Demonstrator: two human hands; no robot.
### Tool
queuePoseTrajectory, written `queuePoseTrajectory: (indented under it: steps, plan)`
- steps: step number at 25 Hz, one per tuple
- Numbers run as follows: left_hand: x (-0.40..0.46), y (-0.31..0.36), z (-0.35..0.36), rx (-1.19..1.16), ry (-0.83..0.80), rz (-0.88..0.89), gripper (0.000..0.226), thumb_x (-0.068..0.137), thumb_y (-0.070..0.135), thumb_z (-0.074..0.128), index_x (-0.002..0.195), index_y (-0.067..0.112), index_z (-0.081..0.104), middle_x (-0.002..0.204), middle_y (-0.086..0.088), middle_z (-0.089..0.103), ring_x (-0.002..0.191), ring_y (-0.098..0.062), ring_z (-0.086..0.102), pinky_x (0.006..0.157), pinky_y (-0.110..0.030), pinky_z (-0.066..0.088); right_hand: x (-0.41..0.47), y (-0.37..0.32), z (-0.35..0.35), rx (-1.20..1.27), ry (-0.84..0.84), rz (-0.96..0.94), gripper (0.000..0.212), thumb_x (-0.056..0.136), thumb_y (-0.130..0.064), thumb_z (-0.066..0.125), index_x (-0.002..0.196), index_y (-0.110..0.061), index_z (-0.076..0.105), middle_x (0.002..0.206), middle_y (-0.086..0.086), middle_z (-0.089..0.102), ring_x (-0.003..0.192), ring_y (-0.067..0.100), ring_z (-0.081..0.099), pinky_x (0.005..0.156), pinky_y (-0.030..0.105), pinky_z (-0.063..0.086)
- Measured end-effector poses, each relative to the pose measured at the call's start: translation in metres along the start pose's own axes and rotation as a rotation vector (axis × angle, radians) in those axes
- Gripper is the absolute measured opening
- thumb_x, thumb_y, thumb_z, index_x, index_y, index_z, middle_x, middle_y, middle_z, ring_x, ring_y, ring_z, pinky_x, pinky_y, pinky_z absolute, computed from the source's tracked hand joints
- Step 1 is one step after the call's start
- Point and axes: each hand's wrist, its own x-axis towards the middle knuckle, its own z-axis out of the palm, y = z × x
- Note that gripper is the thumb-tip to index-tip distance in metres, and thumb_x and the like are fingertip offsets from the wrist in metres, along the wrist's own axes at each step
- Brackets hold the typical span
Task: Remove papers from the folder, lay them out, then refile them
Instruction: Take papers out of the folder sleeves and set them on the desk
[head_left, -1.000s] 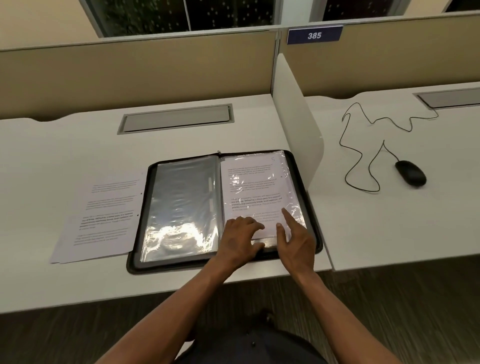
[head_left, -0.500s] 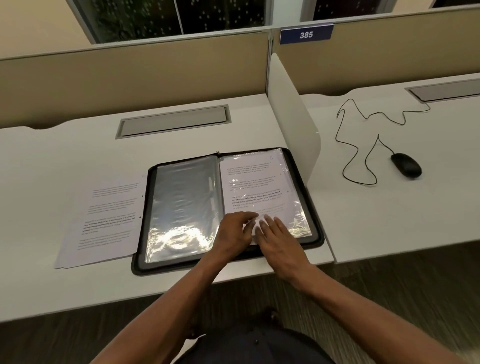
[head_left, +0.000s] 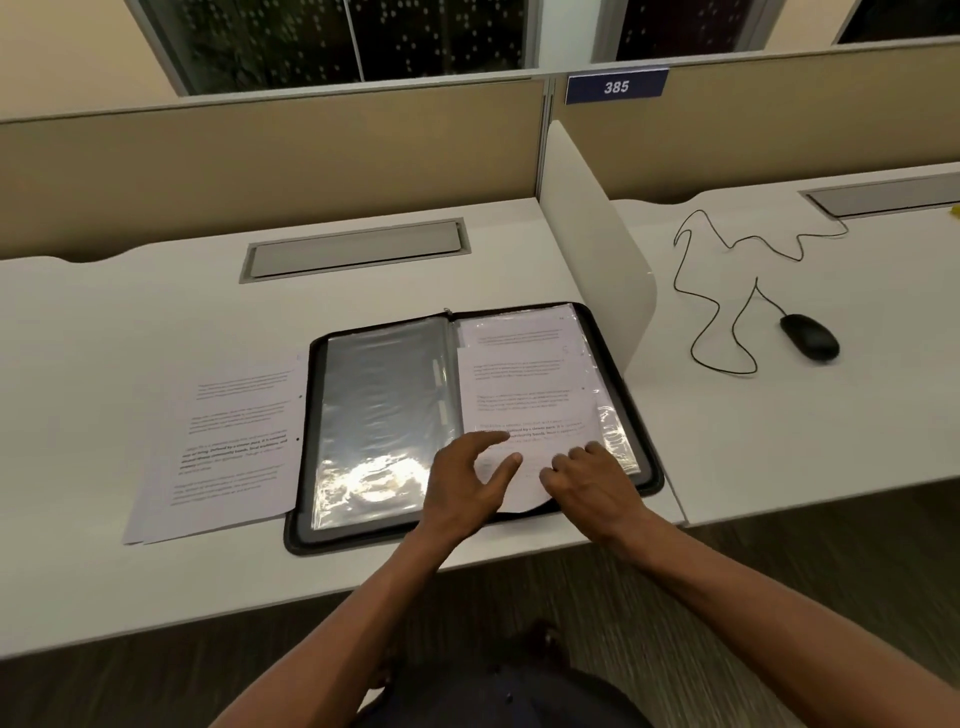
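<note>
Right hand (head_left: 587, 480) grip curls on the sheet (head_left: 524, 483)'s near edge; left hand (head_left: 467, 480) presses, fingers spread. Folder (head_left: 652, 470) lies open on the counter (head_left: 156, 312). Paper looks thin and floppy (sleeve slick); take it by the edge.

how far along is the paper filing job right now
Done: a stack of papers lies left of the open folder, and the left sleeve looks empty. In hand: both hands, left hand, right hand, work a sheet in the right sleeve. Left: refiling.

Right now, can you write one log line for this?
left hand: on sheet | right hand: pulling sheet from folder | loose papers: left of folder
</note>
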Motion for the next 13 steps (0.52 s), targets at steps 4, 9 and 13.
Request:
queuePoseTrajectory:
  steps: [4, 9, 13]
  plan:
    - [-0.042, -0.018, -0.011, -0.002, 0.058, -0.158, 0.027, 0.087, 0.047, 0.069, 0.111, 0.034, 0.067, 0.111, 0.019, 0.063, 0.104, -0.003, 0.059, 0.086, -0.034, 0.056, -0.033, -0.017, 0.002, 0.088, 0.059, 0.010, 0.030, 0.057, -0.003, 0.085, 0.061, -0.016, 0.059, 0.056, 0.002, 0.055, 0.047, 0.022, 0.051, 0.048, 0.032, 0.038]
    - [-0.079, -0.007, -0.024, -0.159, -0.090, -0.506, 0.035, 0.086, 0.041, 0.073, 0.117, 0.035, 0.057, 0.111, 0.017, 0.061, 0.092, 0.002, 0.061, 0.074, -0.020, 0.053, -0.090, -0.055, -0.006, 0.322, 0.149, 0.228, 0.030, 0.055, -0.004, 0.089, 0.076, -0.016, 0.073, 0.078, 0.000, 0.070, 0.066, 0.020, 0.065, 0.057, 0.033, 0.055]
    - [-0.082, -0.004, -0.019, -0.512, -0.229, -0.831, 0.054, 0.083, 0.042, 0.077, 0.128, 0.031, 0.048, 0.113, 0.006, 0.064, 0.097, -0.013, 0.065, 0.083, -0.035, 0.056, -0.124, -0.080, -0.016, 0.535, 0.173, 0.354, 0.038, 0.056, -0.010, 0.093, 0.090, -0.016, 0.078, 0.101, 0.002, 0.074, 0.091, 0.018, 0.072, 0.075, 0.035, 0.061]
